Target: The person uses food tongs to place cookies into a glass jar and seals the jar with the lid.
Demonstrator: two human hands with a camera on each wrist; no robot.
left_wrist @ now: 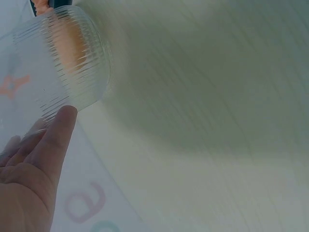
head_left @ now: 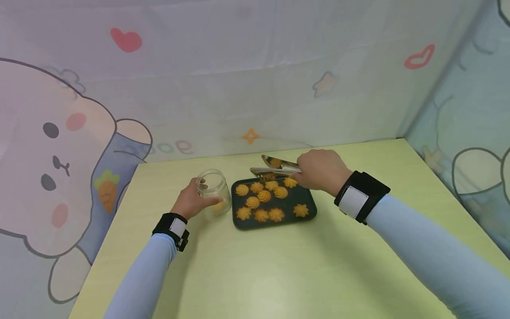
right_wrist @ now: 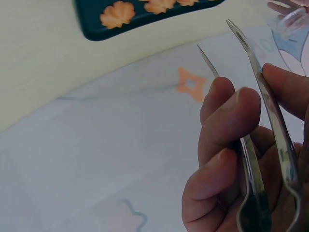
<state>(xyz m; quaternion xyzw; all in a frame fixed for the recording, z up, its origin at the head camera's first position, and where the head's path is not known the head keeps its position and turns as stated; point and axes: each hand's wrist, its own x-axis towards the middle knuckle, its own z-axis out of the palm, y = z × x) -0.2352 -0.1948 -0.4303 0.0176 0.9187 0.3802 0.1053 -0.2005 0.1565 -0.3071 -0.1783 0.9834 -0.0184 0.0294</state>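
My left hand (head_left: 190, 200) grips a clear jar (head_left: 214, 191) that stands beside the left end of a dark tray (head_left: 288, 212), its thumb along the jar's near side. Inside the jar, low down, lies a pale orange cookie (left_wrist: 70, 44). Several golden piped cookies (head_left: 300, 210) lie on the tray. With my right hand (head_left: 322, 170) I hold shiny metal tongs (right_wrist: 276, 121) over the tray's far edge. Their two arms are spread, and nothing shows between the tips in the right wrist view.
The pale yellow table (head_left: 243, 274) ends at the back against a printed cloth wall (head_left: 215, 106). A second printed cloth (head_left: 470, 115) stands along the right side. Black straps with white patches circle both wrists.
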